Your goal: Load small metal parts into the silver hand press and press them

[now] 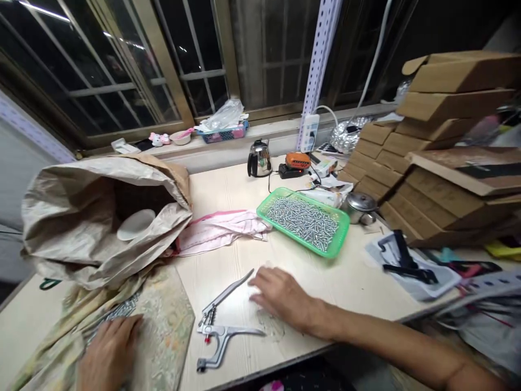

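My left hand (108, 353), seen from the back and slightly blurred, lies over a patterned board (163, 326) at lower left. Its fingertips are hidden beside a small pile of silvery metal pins (124, 308) on a crumpled yellowish cloth (81, 309). My right hand (280, 298) hovers low over the table with bent, parted fingers; I see nothing held in it. Just left of it lies a pair of metal hand-press pliers (222, 331), handles spread, with a spring and a small red part. Some clear bits (274, 328), too faint to name, show beneath my right wrist.
A green plastic basket (262, 209) full of metal pins stands beyond my right hand. Behind the board, a large paper sack (81, 179) holds a white bowl (136, 224). Stacked cardboard boxes (439, 206) rise at right, near a lidded metal pot (360, 206) and a pink cloth (226, 231).
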`<state>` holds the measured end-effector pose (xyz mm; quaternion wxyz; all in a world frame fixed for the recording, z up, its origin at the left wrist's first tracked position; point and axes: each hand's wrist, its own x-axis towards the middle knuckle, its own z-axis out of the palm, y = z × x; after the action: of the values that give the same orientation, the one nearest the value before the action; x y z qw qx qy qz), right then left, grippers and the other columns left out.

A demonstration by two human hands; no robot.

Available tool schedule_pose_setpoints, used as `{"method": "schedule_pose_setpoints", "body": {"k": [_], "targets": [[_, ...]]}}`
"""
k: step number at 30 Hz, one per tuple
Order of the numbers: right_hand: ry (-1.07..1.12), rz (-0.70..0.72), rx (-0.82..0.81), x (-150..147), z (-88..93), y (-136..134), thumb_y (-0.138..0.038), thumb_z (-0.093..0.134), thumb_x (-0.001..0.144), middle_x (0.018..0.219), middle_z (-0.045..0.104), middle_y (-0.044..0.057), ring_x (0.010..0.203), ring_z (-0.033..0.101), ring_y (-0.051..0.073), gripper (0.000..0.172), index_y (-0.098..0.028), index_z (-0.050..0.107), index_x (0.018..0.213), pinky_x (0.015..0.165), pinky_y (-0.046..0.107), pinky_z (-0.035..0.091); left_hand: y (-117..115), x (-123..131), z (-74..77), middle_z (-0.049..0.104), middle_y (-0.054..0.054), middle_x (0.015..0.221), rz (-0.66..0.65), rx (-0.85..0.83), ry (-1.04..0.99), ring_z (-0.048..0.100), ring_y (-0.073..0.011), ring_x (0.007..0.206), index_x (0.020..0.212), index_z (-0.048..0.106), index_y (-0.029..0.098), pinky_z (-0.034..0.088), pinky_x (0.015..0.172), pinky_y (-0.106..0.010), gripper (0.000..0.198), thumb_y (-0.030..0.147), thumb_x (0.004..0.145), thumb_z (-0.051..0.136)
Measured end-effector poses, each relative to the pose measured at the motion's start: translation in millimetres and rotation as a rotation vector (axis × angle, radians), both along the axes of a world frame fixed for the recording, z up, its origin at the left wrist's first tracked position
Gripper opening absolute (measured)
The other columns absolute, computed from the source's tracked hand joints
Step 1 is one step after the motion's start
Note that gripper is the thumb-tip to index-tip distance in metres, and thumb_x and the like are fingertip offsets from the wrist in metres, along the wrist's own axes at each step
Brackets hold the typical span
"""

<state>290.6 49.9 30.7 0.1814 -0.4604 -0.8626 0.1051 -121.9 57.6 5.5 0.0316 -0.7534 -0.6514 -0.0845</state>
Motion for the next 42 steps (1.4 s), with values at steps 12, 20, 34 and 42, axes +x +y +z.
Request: {"method": "schedule_pose_setpoints", "body": {"k": [12,20,34,42], "targets": [[-0.021,0.260,-0.192,-35.2,-59.2,-36.5,-0.021,0.039,0.099,0.088,0.058,0.005,0.064,0.050,0.013,0.019,-0.016,0.054,0.086,0.053,0.027,0.031,-69.0,132.7,5.8,0.074,-0.004,0.080,0.179,-0.341,-0.717,0.067,-0.0181,0.074,0.081,0.075,0.019,0.052,0.070,-0.027,0.023,0.038,0.080,0.062],[-0.007,0.248,-0.022,-35.7,-63.1,-43.1,-0.014,0.041,0.096,0.082,0.056,0.003,0.060,0.046,0.011,0.018,-0.016,0.052,0.082,0.050,0.027,0.022,-67.2,130.8,11.2,0.074,-0.004,0.074,0.189,-0.440,-0.588,0.065,-0.0174,0.070,0.076,0.076,0.018,0.049,0.068,-0.025,0.017,0.030,0.078,0.065],[0.062,0.282,0.285,-32.7,-68.9,-47.6,0.003,0.038,0.088,0.075,0.051,0.001,0.059,0.040,0.013,0.026,-0.018,0.048,0.077,0.050,0.029,0.027,-63.8,128.4,9.5,0.071,-0.004,0.066,0.289,-0.570,-0.597,0.057,-0.0144,0.060,0.076,0.076,0.013,0.039,0.058,-0.023,0.031,0.041,0.072,0.064],[0.066,0.239,0.219,-35.7,-81.7,-46.1,0.000,0.038,0.089,0.075,0.050,0.001,0.058,0.038,0.012,0.023,-0.017,0.049,0.079,0.048,0.029,0.021,-57.3,121.5,1.1,0.045,0.004,0.048,0.306,-0.763,-0.589,0.038,-0.0098,0.048,0.070,0.071,0.011,0.025,0.048,-0.023,0.047,0.056,0.067,0.059]]}}
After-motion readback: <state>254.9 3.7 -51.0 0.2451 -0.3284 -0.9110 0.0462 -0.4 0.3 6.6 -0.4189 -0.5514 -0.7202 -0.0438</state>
